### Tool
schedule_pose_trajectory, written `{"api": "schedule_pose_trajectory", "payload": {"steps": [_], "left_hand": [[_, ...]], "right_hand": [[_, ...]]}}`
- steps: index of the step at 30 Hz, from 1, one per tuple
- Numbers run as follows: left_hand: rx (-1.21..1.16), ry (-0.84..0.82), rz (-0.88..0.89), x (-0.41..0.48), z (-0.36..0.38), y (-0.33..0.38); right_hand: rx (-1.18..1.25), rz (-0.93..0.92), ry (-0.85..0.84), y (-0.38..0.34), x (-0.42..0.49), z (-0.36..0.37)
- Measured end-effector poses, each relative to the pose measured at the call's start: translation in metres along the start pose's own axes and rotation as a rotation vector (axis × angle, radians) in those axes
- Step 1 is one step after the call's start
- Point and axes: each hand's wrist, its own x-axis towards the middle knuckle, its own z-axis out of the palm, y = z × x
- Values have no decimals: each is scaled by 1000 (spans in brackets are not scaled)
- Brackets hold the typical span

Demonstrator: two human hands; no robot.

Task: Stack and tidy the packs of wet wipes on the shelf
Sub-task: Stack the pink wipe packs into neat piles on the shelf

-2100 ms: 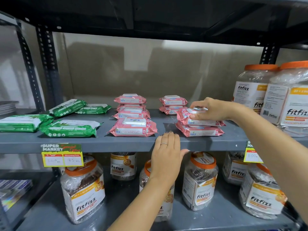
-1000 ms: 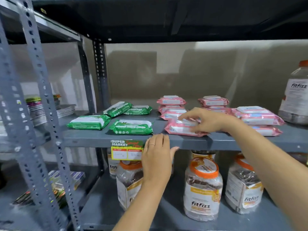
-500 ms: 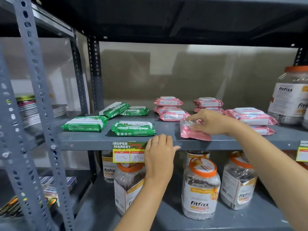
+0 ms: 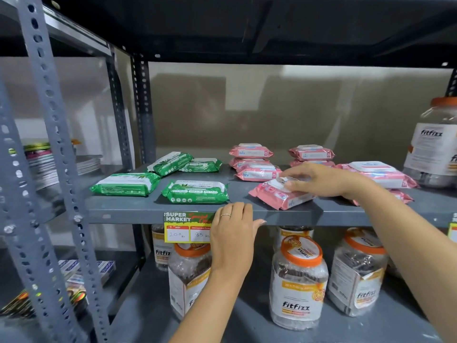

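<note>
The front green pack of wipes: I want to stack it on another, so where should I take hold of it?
Take the front green pack across its short width, thumb on the front long edge, fingers over the back edge, coming from above and in front. It lies flat and alone near the shelf edge, with clear space around it.

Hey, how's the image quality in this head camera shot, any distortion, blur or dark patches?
Head view: wide-angle bending curves the perforated upright at left; the underside of the upper shelf is nearly black; soft shadows fall on the back wall; the right hand and the pink pack under it look slightly smeared, while the price tag reads sharply.
</note>
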Motion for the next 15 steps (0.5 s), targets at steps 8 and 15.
{"api": "schedule_pose_trajectory", "payload": {"steps": [8, 15], "left_hand": [[-16, -19, -31, 0, 1, 1], [-19, -26, -37, -1, 0, 2]], "right_hand": [[-61, -103, 4, 0, -1, 8], [-101, -96, 20, -3, 3, 11]]}}
